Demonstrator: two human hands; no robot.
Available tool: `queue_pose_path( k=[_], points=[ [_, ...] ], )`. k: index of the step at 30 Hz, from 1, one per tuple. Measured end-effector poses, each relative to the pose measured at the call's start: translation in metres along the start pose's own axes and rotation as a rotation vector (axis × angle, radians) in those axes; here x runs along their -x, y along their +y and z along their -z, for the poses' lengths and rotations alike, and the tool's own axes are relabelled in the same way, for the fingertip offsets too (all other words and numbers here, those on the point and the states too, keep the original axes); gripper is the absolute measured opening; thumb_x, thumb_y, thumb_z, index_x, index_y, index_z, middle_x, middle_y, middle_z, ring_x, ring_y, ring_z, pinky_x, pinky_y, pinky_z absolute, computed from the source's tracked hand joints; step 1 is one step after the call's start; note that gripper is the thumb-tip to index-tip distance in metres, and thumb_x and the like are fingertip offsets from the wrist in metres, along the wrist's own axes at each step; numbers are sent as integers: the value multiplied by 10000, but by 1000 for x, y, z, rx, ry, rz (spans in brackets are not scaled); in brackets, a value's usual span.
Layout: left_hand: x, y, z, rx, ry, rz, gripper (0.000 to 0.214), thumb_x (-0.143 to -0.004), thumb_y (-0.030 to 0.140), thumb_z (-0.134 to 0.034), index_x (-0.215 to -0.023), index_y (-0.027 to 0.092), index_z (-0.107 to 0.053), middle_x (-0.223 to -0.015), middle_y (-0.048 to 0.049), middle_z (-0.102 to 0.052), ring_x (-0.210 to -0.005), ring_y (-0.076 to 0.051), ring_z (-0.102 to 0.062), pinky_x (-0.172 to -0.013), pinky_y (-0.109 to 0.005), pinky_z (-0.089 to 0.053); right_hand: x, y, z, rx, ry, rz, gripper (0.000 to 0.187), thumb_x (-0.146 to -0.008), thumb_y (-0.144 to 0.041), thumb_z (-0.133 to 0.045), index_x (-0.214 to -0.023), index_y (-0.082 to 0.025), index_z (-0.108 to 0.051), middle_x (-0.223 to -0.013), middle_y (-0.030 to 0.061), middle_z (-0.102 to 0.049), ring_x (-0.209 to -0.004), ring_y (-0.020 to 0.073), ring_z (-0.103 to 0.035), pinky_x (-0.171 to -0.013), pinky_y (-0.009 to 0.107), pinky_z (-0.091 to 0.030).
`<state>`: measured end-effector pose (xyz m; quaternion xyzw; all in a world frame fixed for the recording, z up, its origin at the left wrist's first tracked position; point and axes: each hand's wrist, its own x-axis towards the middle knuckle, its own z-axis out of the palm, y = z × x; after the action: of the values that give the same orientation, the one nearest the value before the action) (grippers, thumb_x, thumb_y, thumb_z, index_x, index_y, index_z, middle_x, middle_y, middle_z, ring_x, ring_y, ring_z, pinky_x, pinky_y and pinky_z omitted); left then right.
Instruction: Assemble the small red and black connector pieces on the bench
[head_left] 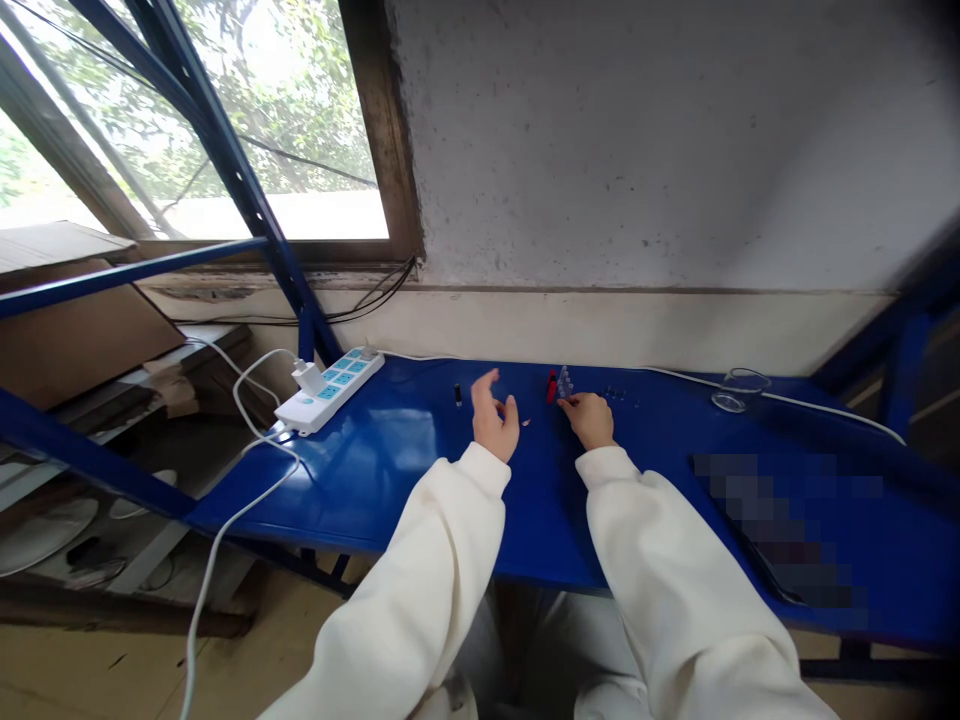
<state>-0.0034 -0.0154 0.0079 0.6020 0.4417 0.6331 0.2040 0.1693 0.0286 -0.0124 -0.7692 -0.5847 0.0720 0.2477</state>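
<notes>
My left hand (496,426) is raised over the blue table with its fingers apart and nothing in them. To its left stands a small black cylinder (458,395) with a pale lower end. A tiny pinkish piece (526,422) lies just right of the hand. My right hand (592,419) rests low at the table, thumb and fingers pinched together. Right at its fingertips are a small red object (552,386) and a clear, knobbly plastic piece (565,381). What the pinch holds, if anything, is too small to make out. Several tiny clear bits (615,394) lie beyond this hand.
A white power strip (330,392) with a plugged-in charger and cables lies at the left of the blue table (390,500). On the right are a clear glass dish (739,390) and a dark flat, partly blurred item (780,530). Blue shelf posts (281,255) flank the table.
</notes>
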Motion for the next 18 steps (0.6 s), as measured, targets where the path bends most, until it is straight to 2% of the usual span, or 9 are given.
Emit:
queue_pose_path(
  k=[2,5,7,10,14,18],
  points=[
    [-4,3,2,88,150,106,555,-761,208,-500,-1264,230,-267,-1295,-135,-335,-600,-47,-507,-623,-224,-431,0,-1,0,6,-1,-7,295,-754,-404,-515,-868,-191,-685,-824,96,-668,-776,228,-612,-596,268,-405],
    [-12,1,6,216,281,362,674,-755,176,-497,-1306,255,-117,-1358,-166,-235,-595,-35,-548,-578,-206,-437,0,-1,0,7,-2,-22,310,-755,-405,-514,-898,-187,-681,-833,101,-667,-788,232,-612,-602,269,-410],
    [-17,-5,9,283,327,494,711,-751,168,-492,-1309,285,-68,-1402,-174,-126,-609,-47,-576,-506,-190,-420,0,-1,0,6,-6,-19,308,-757,-400,-511,-892,-182,-683,-826,104,-667,-783,229,-613,-598,266,-411],
    [-25,-14,13,359,332,617,750,-739,168,-501,-1312,315,-39,-1423,-173,2,-624,-81,-606,-381,-173,-351,0,-1,0,6,-25,-11,301,-758,-387,-510,-890,-176,-680,-821,104,-667,-780,229,-614,-590,265,-410],
    [-29,-22,15,446,325,717,804,-707,152,-541,-1316,300,-38,-1403,-176,-74,-697,-140,-631,-317,-159,-317,2,-3,4,27,-54,3,298,-753,-352,-518,-922,-149,-658,-860,121,-661,-812,237,-611,-609,270,-410],
    [-30,-24,14,497,368,732,741,-697,98,-555,-1281,285,-138,-1289,-135,-334,-840,-135,-599,-467,-163,-464,11,-7,13,68,-52,14,292,-761,-318,-502,-932,-121,-632,-876,155,-646,-826,262,-607,-611,290,-404]
  ],
)
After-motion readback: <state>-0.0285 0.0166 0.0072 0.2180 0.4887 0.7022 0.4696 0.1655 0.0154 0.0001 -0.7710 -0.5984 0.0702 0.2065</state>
